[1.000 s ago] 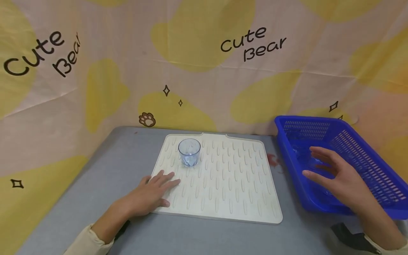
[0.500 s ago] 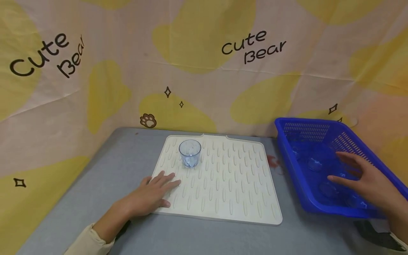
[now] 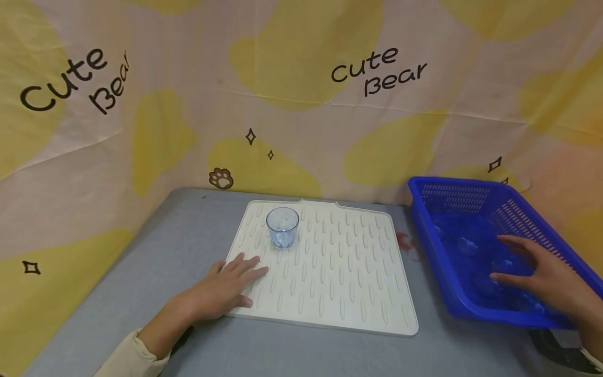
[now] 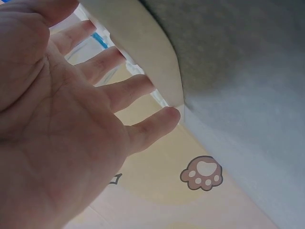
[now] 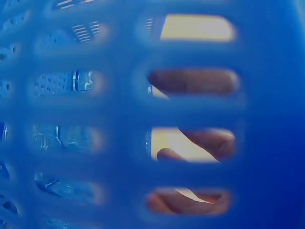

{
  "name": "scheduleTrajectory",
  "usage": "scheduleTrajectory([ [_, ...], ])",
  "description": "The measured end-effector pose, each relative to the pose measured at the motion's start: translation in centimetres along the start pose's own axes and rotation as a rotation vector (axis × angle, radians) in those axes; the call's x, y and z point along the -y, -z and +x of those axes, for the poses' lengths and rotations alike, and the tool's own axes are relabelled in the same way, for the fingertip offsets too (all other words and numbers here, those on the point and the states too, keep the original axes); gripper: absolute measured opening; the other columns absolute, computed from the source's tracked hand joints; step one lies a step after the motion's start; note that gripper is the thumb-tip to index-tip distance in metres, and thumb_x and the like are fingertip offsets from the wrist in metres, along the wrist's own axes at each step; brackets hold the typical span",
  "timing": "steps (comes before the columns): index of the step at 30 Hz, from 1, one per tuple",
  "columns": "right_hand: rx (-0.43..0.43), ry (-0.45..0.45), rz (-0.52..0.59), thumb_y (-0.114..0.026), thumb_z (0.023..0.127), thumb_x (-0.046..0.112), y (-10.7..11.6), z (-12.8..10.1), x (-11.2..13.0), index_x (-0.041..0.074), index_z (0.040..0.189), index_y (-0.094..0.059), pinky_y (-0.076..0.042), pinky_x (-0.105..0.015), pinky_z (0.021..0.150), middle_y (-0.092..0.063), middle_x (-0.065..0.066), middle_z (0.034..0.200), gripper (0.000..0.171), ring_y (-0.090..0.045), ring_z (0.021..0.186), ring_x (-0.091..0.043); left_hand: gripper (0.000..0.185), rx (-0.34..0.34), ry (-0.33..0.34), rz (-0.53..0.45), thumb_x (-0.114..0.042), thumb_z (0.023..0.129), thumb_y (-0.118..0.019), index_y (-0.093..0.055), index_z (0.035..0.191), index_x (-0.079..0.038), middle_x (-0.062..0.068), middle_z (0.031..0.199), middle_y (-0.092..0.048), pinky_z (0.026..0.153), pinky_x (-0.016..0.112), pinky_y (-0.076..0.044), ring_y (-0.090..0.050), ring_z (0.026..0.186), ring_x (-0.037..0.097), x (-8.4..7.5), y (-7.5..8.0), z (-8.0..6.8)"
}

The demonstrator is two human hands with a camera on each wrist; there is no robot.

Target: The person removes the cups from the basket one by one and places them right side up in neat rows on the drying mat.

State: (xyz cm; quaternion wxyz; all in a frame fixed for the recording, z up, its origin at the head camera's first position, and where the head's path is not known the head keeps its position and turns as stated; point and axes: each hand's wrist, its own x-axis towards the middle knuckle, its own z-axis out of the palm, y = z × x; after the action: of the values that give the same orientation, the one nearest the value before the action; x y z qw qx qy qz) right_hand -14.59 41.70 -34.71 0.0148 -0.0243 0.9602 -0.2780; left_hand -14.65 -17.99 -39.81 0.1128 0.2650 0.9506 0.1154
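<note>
My left hand [image 3: 231, 285] rests with fingers spread on the near-left edge of a white ridged drying mat [image 3: 339, 272]. In the left wrist view, the fingertips of that hand [image 4: 71, 105] lie along the mat's edge. A clear bluish drinking glass [image 3: 282, 228] stands upright on the mat beyond it. My right hand [image 3: 542, 269] reaches over the near-right part of a blue plastic basket [image 3: 435, 267], thumb and fingers apart in a wide curve. Several clear glasses, one of them this glass [image 3: 467, 246], lie in the basket, some close by those fingers.
The basket stands on the grey table [image 3: 155, 251] to the right of the mat. Its slotted wall [image 5: 124, 114] fills the right wrist view and partly hides the hand. A printed cloth [image 3: 292, 104] hangs behind and at the left.
My right hand has moved rightward and a little down, from above the basket's middle to its near-right part. My left hand and the glass on the mat stay in place.
</note>
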Motion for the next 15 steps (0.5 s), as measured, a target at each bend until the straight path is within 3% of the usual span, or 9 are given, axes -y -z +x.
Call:
scheduleTrajectory([
  [9, -0.02, 0.0, -0.049, -0.081, 0.084, 0.026, 0.03, 0.18, 0.12, -0.011, 0.15, -0.025, -0.029, -0.077, 0.094, -0.03, -0.045, 0.145, 0.094, -0.032, 0.124, -0.069, 0.07, 0.016, 0.014, 0.0, -0.033, 0.091, -0.069, -0.038, 0.153, -0.024, 0.009, 0.163, -0.032, 0.111, 0.071, -0.02, -0.023, 0.151, 0.044, -0.16, 0.17, 0.04],
  [15, 0.031, -0.018, -0.054, -0.079, 0.085, 0.03, -0.07, 0.36, 0.18, -0.008, 0.152, -0.023, -0.035, -0.077, 0.088, -0.026, -0.046, 0.147, 0.095, -0.034, 0.122, -0.069, 0.07, 0.023, 0.013, -0.002, -0.034, 0.091, -0.069, -0.038, 0.154, -0.025, 0.009, 0.163, -0.032, 0.111, 0.071, -0.02, -0.024, 0.15, 0.044, -0.18, 0.28, 0.06],
])
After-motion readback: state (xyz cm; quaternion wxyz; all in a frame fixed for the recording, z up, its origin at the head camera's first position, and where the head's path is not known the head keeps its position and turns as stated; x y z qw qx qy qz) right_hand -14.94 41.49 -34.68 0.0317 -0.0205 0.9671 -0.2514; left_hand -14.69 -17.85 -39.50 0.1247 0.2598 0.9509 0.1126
